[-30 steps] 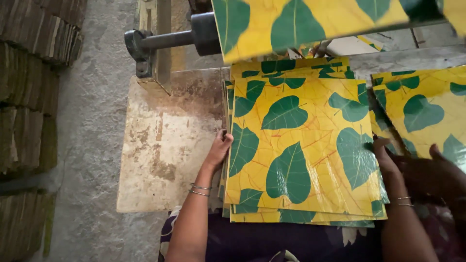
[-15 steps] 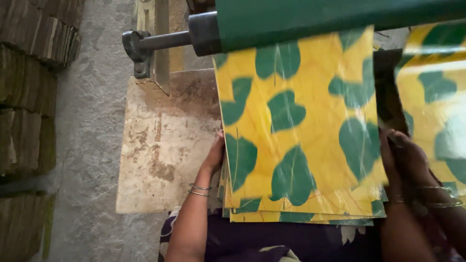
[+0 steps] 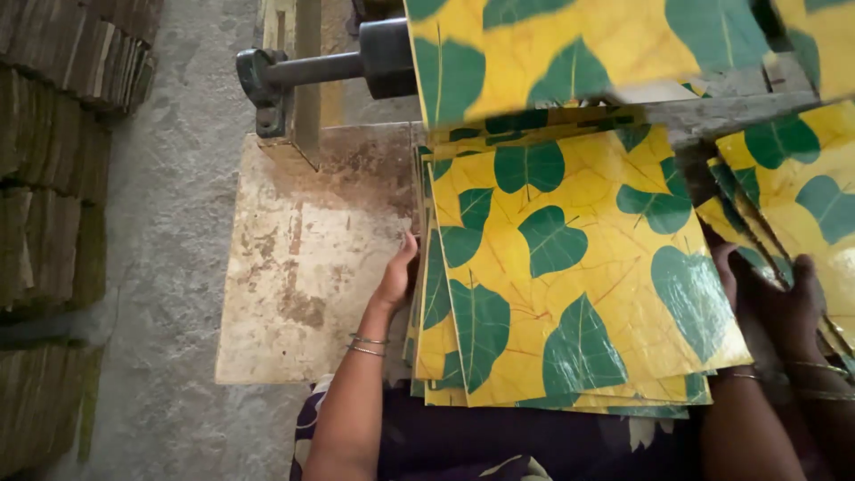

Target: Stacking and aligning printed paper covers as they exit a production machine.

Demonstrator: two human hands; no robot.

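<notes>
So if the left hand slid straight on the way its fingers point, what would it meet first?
The left hand points up along the left edge of the stack of yellow sheets with green leaf prints. Going on, it would probably first meet the dark metal roller, though depth is unclear.

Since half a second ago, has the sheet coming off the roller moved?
Yes. The printed sheet hung down over the stack then; now it sits high beside the roller shaft, leaving the stack uncovered. The left hand stays at the stack's left edge.

Roller [image 3: 570,53] blocks above; bare board [image 3: 303,258] free left.
</notes>
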